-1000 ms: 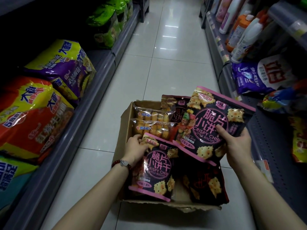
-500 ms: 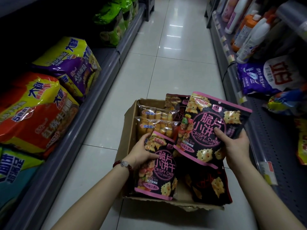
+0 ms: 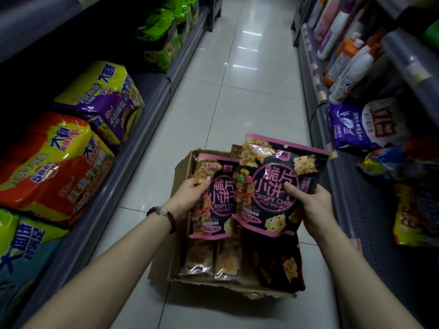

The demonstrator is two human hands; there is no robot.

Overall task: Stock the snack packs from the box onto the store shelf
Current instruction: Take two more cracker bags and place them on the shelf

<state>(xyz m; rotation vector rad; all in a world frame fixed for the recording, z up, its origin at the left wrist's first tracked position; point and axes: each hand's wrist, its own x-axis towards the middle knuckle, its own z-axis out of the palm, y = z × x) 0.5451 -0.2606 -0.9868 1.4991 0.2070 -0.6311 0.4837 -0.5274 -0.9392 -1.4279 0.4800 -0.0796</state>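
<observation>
An open cardboard box (image 3: 182, 167) sits on the aisle floor between two shelves. My left hand (image 3: 190, 193) grips a black and pink biscuit pack (image 3: 218, 200) by its left edge, lifted above the box. My right hand (image 3: 311, 205) holds a second, same pack (image 3: 273, 179) by its right side, overlapping the first. In the box lie clear packs of golden snacks (image 3: 213, 260) and another dark biscuit pack (image 3: 280, 267).
The left shelf (image 3: 133, 148) carries large noodle multipacks (image 3: 54, 162) in red, purple and green. The right shelf (image 3: 351, 198) has detergent bottles (image 3: 349, 65), a purple bag (image 3: 365, 124) and bright packs. White tiled floor (image 3: 228, 103) runs ahead.
My left hand has lifted its biscuit pack out of the box and brought it up beside the pack in my right hand. The clear snack packs below are now uncovered.
</observation>
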